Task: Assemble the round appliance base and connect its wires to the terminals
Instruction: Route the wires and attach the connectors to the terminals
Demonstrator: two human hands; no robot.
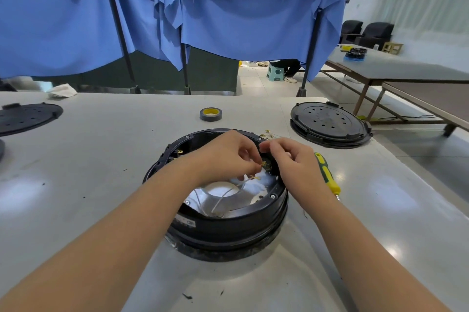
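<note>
The round black appliance base [228, 230] stands open-side up in the middle of the table, with a shiny metal plate inside it. White wires [225, 197] curl over that plate. My left hand [225, 157] reaches over the base and pinches a wire end with a yellowish connector. My right hand [291, 162] grips a small black terminal block [270, 168] at the base's right inner wall. The two hands' fingertips nearly meet there. The terminals themselves are mostly hidden by my fingers.
A yellow-green screwdriver [327, 174] lies just right of the base. A black round cover [330, 124] sits at the back right, another [28, 117] at the far left. A tape roll [211, 114] and small loose connectors [269, 134] lie behind the base. Blue curtains hang beyond the table.
</note>
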